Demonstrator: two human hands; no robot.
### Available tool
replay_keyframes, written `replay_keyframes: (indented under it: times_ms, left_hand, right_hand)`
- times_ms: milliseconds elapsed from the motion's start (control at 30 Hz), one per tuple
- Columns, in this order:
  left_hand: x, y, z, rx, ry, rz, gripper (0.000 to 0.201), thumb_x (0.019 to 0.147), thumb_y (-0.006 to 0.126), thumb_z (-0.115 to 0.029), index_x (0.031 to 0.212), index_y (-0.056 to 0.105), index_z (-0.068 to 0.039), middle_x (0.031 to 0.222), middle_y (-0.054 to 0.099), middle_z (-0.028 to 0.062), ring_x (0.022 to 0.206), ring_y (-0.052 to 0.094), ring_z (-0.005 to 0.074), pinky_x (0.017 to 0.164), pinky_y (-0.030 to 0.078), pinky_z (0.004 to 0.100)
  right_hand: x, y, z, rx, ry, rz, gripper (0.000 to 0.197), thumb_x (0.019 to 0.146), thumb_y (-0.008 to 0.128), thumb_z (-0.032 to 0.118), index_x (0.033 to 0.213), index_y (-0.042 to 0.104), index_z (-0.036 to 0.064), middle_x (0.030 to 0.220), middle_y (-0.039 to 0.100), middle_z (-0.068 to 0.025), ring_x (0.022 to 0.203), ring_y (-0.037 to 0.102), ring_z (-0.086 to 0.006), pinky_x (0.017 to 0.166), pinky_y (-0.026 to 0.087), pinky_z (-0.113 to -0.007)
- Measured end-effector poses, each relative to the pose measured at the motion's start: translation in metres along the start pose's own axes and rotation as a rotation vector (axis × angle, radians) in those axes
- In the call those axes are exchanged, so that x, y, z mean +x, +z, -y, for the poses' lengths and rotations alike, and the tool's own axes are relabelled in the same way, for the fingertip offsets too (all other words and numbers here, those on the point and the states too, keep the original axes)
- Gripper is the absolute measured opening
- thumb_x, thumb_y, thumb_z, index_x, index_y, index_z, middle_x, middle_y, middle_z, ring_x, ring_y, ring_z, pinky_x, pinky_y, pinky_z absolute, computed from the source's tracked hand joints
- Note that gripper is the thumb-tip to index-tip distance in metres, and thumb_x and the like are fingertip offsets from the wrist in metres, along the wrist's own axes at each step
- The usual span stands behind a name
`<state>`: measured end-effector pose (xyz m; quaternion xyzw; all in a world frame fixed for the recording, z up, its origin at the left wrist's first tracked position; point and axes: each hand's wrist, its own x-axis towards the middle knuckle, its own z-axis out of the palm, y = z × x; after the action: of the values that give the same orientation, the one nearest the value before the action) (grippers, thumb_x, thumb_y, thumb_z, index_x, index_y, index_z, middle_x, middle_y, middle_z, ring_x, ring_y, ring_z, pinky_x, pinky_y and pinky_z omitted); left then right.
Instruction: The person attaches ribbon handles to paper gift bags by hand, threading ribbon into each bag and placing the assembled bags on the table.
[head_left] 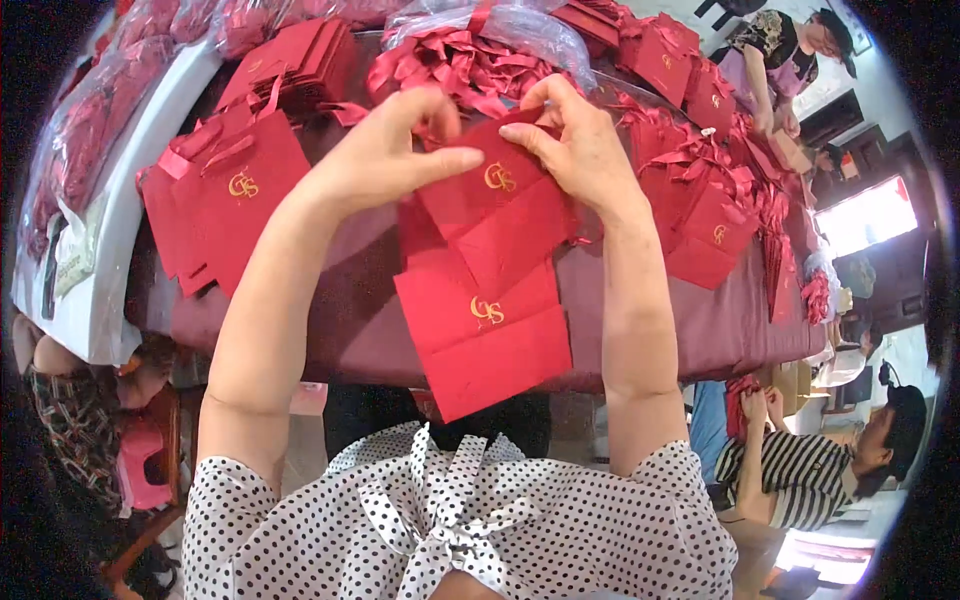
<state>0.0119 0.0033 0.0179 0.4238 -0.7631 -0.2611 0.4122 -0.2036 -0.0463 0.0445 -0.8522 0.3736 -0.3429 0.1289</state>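
Note:
My right hand (575,145) pinches the top edge of a flat red paper gift bag (500,215) with a gold emblem, its thumb on the front. My left hand (405,150) hovers at the same bag's upper left, thumb stretched out and apart from its curled, slightly blurred fingers. Whether the thumb touches the bag I cannot tell. Beneath the held bag lies another flat red gift bag (490,350), its lower end reaching past the table's near edge. A heap of red ribbons (450,70) sits just beyond my hands.
Stacked red bags with ribbons (245,200) lie left; more ribboned bags (710,220) lie right on the dark red tablecloth (350,310). Plastic-wrapped red bundles (100,130) cover a white table. A co-worker in stripes (810,470) sits at right; another person (780,60) stands at far right.

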Motion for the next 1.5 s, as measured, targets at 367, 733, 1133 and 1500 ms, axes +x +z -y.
replay_keyframes:
  times_ms: [367, 733, 1133, 1500]
  left_hand:
    - [0.007, 0.0, 0.03, -0.098, -0.314, -0.24, 0.018, 0.082, 0.065, -0.016, 0.078, 0.051, -0.005, 0.073, 0.047, -0.0054, 0.071, 0.042, 0.0039, 0.063, 0.035, 0.0209]
    - [0.007, 0.005, 0.027, 0.023, -0.12, -0.413, 0.023, 0.077, 0.072, -0.018, 0.082, 0.055, -0.004, 0.083, 0.053, -0.0018, 0.082, 0.049, 0.0087, 0.074, 0.04, 0.0231]
    - [0.011, 0.008, 0.029, 0.045, -0.249, -0.448, 0.03, 0.087, 0.063, -0.031, 0.083, 0.06, -0.001, 0.079, 0.058, 0.0002, 0.076, 0.05, 0.0079, 0.069, 0.042, 0.0243]
    - [0.024, 0.006, 0.02, -0.454, -0.105, -0.63, 0.016, 0.087, 0.064, -0.016, 0.08, 0.06, -0.002, 0.071, 0.054, -0.0031, 0.067, 0.045, 0.0046, 0.059, 0.037, 0.0199]
  right_hand:
    - [-0.02, -0.088, -0.032, 0.467, 0.181, -0.002, 0.026, 0.075, 0.072, 0.008, 0.096, 0.055, 0.0065, 0.071, 0.056, 0.0031, 0.065, 0.051, -0.0039, 0.057, 0.038, -0.02]
    - [-0.022, -0.092, -0.033, 0.921, -0.105, -0.206, 0.031, 0.095, 0.051, 0.023, 0.113, 0.057, -0.0022, 0.08, 0.062, -0.0038, 0.07, 0.054, -0.01, 0.061, 0.044, -0.022]
    - [-0.062, 0.039, 0.084, 0.169, -0.676, 0.358, 0.01, 0.077, 0.06, 0.015, 0.084, 0.059, 0.0088, 0.092, 0.06, -0.0057, 0.078, 0.057, -0.0236, 0.069, 0.048, -0.034]
    - [-0.037, 0.068, 0.006, 0.015, -0.713, 0.243, 0.01, 0.082, 0.061, 0.015, 0.087, 0.056, 0.0074, 0.104, 0.06, -0.0085, 0.094, 0.057, -0.0253, 0.083, 0.043, -0.038]
